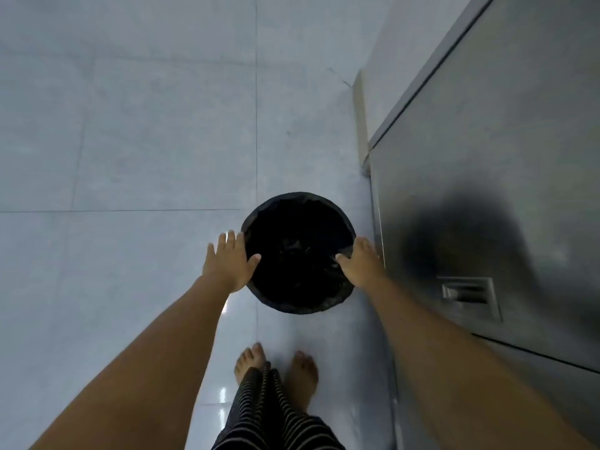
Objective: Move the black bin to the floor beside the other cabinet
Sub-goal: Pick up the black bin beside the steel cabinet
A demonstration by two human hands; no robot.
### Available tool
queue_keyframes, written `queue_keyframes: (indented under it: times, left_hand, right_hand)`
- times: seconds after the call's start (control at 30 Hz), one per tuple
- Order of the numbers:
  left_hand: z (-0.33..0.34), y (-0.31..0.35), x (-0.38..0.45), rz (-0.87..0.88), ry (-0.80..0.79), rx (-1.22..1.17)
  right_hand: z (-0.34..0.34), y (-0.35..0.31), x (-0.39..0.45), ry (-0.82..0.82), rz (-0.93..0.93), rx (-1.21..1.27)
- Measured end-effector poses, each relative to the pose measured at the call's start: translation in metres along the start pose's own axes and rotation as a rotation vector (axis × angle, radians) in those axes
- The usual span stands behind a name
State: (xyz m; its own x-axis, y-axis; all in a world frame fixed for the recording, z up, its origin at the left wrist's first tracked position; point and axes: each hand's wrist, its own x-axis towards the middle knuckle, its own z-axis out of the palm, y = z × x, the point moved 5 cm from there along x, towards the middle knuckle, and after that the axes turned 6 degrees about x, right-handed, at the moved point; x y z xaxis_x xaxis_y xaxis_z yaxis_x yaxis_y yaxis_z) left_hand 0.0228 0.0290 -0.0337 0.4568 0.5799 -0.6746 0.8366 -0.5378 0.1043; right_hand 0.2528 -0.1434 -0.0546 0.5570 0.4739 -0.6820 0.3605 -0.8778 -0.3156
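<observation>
The round black bin [298, 222], lined with a black bag, is seen from above, close to the left face of a grey metal cabinet [487, 157]. My left hand [229, 261] presses on the bin's left side, thumb hooked over the rim and fingers spread. On the right rim, my right hand [362, 266] has its thumb inside and its fingers down the outer wall, squeezed between bin and cabinet. The bin is clamped between both hands. Whether its base touches the floor is hidden.
Pale grey floor tiles [130, 157] stretch to the left and ahead. The cabinet has a recessed handle [469, 295] on its door. A wall corner with a beige skirting [358, 118] lies beyond it. My bare feet [276, 368] stand just behind the bin.
</observation>
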Motion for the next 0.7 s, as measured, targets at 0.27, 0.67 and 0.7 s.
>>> queue_keyframes:
  times: [0.27, 0.67, 0.7]
  left_hand:
    - [0.060, -0.011, 0.072, -0.096, 0.033, -0.366]
    - [0.014, 0.004, 0.022, -0.391, 0.046, -1.144]
    - [0.001, 0.005, 0.010, -0.389, 0.051, -1.143]
  right_hand:
    - [0.043, 0.027, 0.055, 0.141, 0.083, 0.366]
    - [-0.009, -0.016, 0.008, 0.161, 0.064, 0.493]
    - [-0.022, -0.022, -0.004, 0.163, 0.062, 0.491]
